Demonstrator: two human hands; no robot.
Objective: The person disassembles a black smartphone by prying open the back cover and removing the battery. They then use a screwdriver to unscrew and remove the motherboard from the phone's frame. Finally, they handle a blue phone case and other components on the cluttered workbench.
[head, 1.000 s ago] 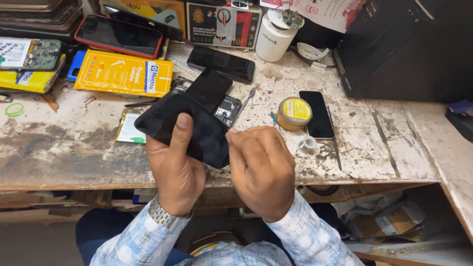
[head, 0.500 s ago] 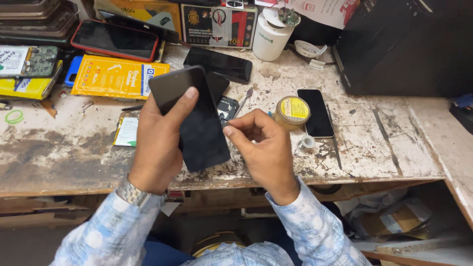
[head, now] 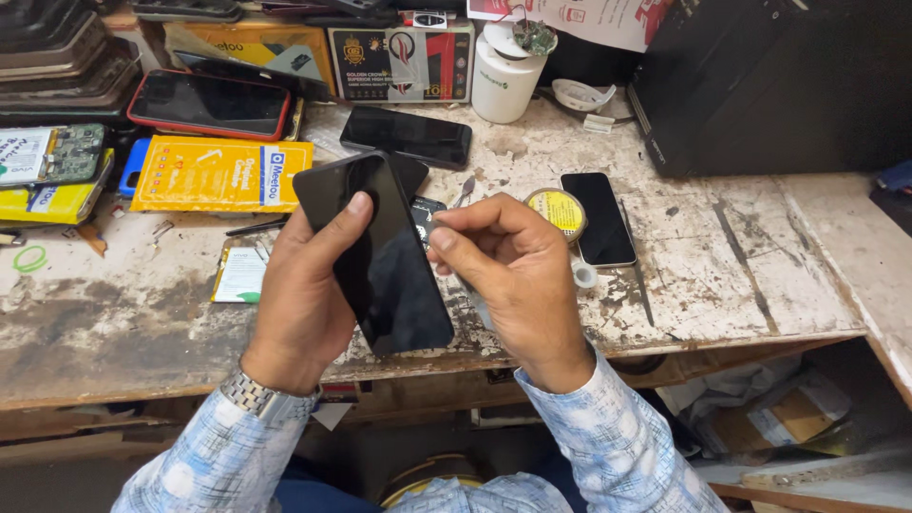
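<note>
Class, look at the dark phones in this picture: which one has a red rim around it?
The phone with the red rim lies at the far left of the bench, above the yellow packet. The other phones, including the one in the left hand, are all black.

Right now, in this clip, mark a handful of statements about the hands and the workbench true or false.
1. The left hand holds a black phone with its dark glass facing up. True.
2. The right hand lies flat on the workbench. False: it is raised beside the held phone, fingers pinched together.
3. A round yellow tin sits next to another black phone lying on the bench. True.
4. The red-edged phone lies at the right end of the bench. False: it lies at the back left, above the yellow package.
5. The left wrist wears a metal watch. True.
</note>
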